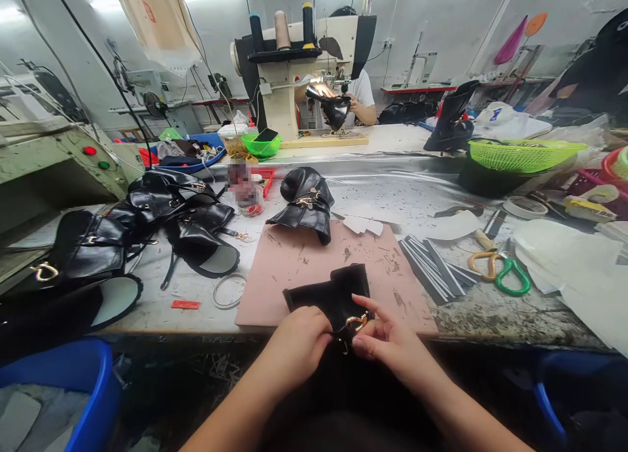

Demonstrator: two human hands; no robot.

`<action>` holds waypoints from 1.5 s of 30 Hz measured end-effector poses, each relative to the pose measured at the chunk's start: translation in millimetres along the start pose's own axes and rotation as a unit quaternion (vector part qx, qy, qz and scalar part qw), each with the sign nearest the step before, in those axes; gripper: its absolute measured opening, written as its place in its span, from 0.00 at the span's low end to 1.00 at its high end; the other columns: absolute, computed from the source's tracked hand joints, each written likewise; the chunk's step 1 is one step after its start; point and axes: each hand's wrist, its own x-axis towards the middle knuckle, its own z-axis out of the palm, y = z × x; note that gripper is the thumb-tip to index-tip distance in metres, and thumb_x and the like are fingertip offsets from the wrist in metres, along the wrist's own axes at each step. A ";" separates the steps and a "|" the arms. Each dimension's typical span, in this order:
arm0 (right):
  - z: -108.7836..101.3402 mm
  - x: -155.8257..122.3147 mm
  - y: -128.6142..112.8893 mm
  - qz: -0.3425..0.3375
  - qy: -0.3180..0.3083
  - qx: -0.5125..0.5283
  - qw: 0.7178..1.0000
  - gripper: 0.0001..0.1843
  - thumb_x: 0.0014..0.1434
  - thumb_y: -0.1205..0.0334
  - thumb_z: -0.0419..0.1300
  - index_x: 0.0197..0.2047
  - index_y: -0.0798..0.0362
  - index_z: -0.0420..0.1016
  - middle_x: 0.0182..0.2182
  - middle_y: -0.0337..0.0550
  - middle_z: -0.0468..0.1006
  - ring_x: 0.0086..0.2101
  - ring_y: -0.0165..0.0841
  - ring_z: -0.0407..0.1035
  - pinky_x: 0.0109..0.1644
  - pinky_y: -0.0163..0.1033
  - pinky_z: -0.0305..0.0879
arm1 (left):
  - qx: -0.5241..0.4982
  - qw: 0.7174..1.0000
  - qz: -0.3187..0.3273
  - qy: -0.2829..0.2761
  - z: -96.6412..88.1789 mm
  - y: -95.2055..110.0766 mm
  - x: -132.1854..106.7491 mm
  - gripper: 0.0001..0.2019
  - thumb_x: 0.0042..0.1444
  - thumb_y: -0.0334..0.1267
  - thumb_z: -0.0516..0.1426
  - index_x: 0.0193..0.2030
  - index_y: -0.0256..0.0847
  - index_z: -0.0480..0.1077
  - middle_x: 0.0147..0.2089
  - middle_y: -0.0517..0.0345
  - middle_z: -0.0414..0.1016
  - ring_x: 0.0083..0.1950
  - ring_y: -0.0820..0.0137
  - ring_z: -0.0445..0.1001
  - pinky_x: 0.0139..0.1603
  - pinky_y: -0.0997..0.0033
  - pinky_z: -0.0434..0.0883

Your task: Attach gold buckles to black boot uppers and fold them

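Note:
A black leather boot upper (326,295) lies partly on the pink board, its near end reaching over the table's front edge. My left hand (305,337) is closed on its near left side, thumb against the leather. At the right side of the same piece, my right hand (383,334) pinches a gold metal buckle (357,320) between thumb and fingers, with one finger stretched out above. The strap ends between my hands are dark and hard to make out. Just beyond, another black boot upper (307,200) with a gold buckle stands on the board's far edge.
Several black boot uppers (103,243) are heaped at the left. Right of the pink board (275,301) lie grey strips (426,269), green-handled scissors (513,278) and white sheets (559,256). A metal ring (216,301) lies left. Across the table, a person works at a sewing machine (284,79).

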 end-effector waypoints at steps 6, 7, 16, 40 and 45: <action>2.9 2.1 -4.3 0.027 -0.054 -0.050 0.997 0.16 0.39 0.61 0.64 0.34 0.53 0.69 0.19 0.31 0.67 0.24 0.28 0.62 0.30 0.36 0.59 | 0.019 0.999 -0.040 0.012 14.1 5.8 4.3 0.09 0.55 0.27 0.49 0.32 0.39 0.70 0.34 0.56 0.72 0.37 0.67 0.69 0.38 0.70 0.64; 3.4 1.6 -4.3 0.014 -0.051 -0.075 0.996 0.15 0.39 0.62 0.63 0.34 0.52 0.69 0.19 0.31 0.66 0.24 0.28 0.61 0.31 0.36 0.58 | 0.016 0.999 -0.043 0.008 14.8 5.6 4.5 0.09 0.55 0.27 0.49 0.33 0.39 0.69 0.34 0.56 0.72 0.38 0.67 0.68 0.38 0.69 0.64; -1.0 -2.5 -12.0 -0.021 -0.081 -0.173 0.981 0.10 0.44 0.60 0.58 0.33 0.52 0.66 0.21 0.33 0.61 0.25 0.29 0.57 0.30 0.35 0.54 | -0.071 0.996 -0.013 -0.046 2.0 4.3 3.1 0.08 0.56 0.33 0.50 0.35 0.41 0.70 0.37 0.58 0.72 0.39 0.69 0.69 0.40 0.71 0.65; -1.3 2.1 -8.8 0.027 -0.094 -0.037 0.994 0.19 0.43 0.50 0.65 0.32 0.54 0.67 0.20 0.33 0.68 0.25 0.27 0.62 0.33 0.36 0.59 | -0.118 0.992 0.001 -0.037 -2.5 0.2 4.9 0.09 0.54 0.31 0.51 0.37 0.42 0.72 0.38 0.59 0.73 0.39 0.70 0.70 0.40 0.73 0.65; -1.4 5.4 -6.6 0.040 -0.089 -0.010 0.995 0.19 0.41 0.52 0.66 0.33 0.53 0.67 0.20 0.32 0.68 0.24 0.27 0.63 0.32 0.35 0.59 | -0.180 0.984 -0.014 -0.011 -5.3 0.4 2.8 0.13 0.52 0.27 0.51 0.43 0.44 0.68 0.35 0.63 0.74 0.36 0.72 0.71 0.38 0.76 0.65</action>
